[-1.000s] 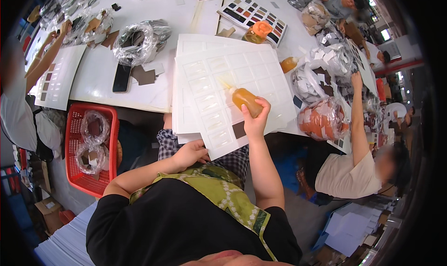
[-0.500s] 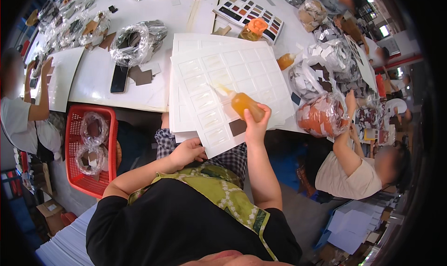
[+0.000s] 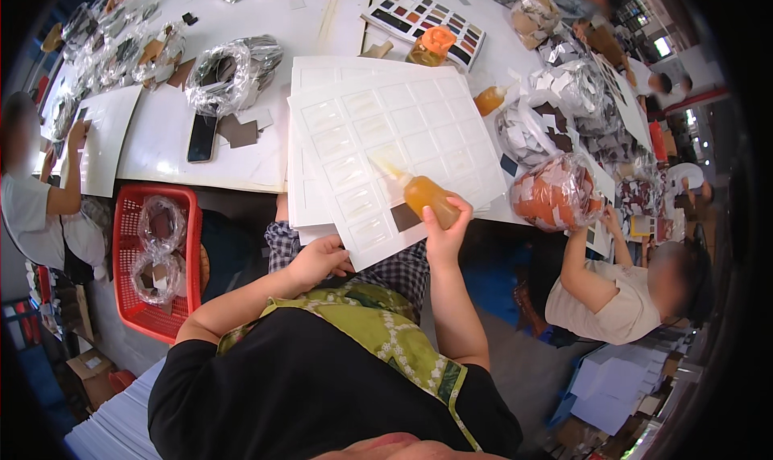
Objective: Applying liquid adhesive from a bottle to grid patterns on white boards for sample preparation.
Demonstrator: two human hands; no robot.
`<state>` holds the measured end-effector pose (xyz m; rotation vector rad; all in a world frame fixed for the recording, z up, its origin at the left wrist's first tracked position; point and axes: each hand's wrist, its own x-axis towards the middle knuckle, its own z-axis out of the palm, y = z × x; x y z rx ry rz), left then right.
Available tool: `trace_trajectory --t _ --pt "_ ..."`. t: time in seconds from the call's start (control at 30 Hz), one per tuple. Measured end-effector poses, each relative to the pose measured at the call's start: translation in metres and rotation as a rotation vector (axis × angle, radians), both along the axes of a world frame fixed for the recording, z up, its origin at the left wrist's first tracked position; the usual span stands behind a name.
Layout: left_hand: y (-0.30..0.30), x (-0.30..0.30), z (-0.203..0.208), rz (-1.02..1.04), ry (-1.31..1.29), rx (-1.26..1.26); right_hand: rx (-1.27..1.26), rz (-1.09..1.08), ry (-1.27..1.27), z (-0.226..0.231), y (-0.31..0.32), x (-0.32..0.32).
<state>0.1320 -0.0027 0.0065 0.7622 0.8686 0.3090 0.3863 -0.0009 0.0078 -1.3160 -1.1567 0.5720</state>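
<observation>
My right hand [image 3: 447,228] is wrapped around a squeeze bottle [image 3: 430,199] of amber liquid, likely glue. The bottle is tilted, its pale nozzle pointing up and left over a white board [image 3: 427,126] marked with a grid of rectangular cells. Glossy wet streaks [image 3: 369,233] show in several cells of the left columns. A dark brown swatch [image 3: 404,217] sits in a cell on the near edge, partly behind the bottle. My left hand [image 3: 324,260] pinches the board's near left corner. More white boards [image 3: 306,206] lie stacked underneath.
A phone [image 3: 202,138], loose brown swatches [image 3: 239,131] and a plastic-wrapped ring of swatches [image 3: 229,73] lie left. Beyond the boards stand an orange-topped jar [image 3: 432,47] and a colour chart [image 3: 427,21]. A second amber bottle [image 3: 488,101] and wrapped bundles [image 3: 555,194] are right. A red basket [image 3: 159,323] stands left; co-workers sit both sides.
The bottle in my right hand has shifted a little nearer to me, its nozzle over a lower part of the board. My left hand stays at the corner. Co-workers' hands have moved.
</observation>
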Motion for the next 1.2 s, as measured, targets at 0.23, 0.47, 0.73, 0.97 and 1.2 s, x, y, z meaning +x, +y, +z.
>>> trace_trajectory --t 0.23,0.47,0.73,0.97,1.2 --pt "-0.002 0.002 0.000 0.015 0.029 0.018 0.041 -0.111 -0.277 -0.011 -0.014 0.017" --pt "-0.003 -0.002 -0.003 0.031 0.016 0.038 -0.068 -0.110 0.426 -0.012 -0.036 0.019" --pt "-0.002 -0.002 0.000 0.049 0.040 0.021 0.031 -0.108 -0.290 -0.008 -0.052 0.024" --pt "-0.004 -0.004 -0.001 0.100 0.049 0.023 0.048 -0.107 0.110 -0.002 -0.059 0.027" --pt "-0.003 -0.003 0.004 0.138 0.094 0.060 0.011 -0.016 0.050 -0.005 -0.066 0.017"
